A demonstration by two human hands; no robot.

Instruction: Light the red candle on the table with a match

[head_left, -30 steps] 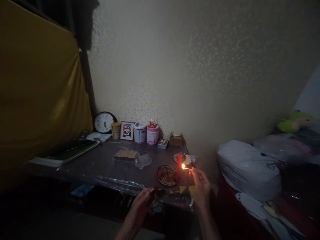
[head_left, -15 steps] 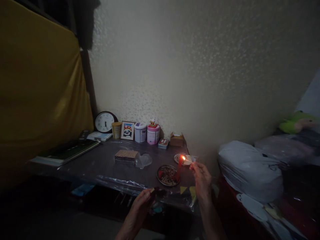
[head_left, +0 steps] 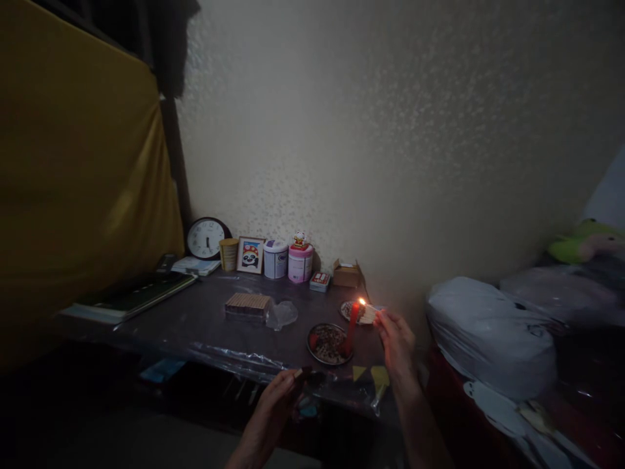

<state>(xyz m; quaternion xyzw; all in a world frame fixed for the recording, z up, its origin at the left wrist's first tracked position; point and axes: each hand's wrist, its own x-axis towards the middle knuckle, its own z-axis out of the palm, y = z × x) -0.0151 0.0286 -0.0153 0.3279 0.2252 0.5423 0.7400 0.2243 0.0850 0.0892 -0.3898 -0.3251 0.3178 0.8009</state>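
Observation:
Between the thumb and fingers of my right hand (head_left: 398,339) is a lit match (head_left: 371,307), its flame right beside the top of a red candle (head_left: 351,331). I cannot tell whether the wick itself burns. The candle stands upright at the right side of a round metal dish (head_left: 329,363) holding small brown bits and a red piece. My left hand (head_left: 276,400), low at the table's front edge, is closed on a small dark-sided matchbox (head_left: 302,374), mostly hidden by the fingers. Behind the candle lies a second dish (head_left: 344,312), with pale sticks near it.
On the plastic-covered table (head_left: 195,319) lie a wrapped pack of matchboxes (head_left: 247,307) and a crumpled clear wrapper (head_left: 282,315). Along the wall stand a clock (head_left: 207,238), a framed panda picture (head_left: 250,254), two tins and a cardboard box (head_left: 346,274). White bags (head_left: 488,326) sit at right.
The match flame has risen slightly from against the candle's top to just above and right of it. My left hand stays nearly still with the matchbox.

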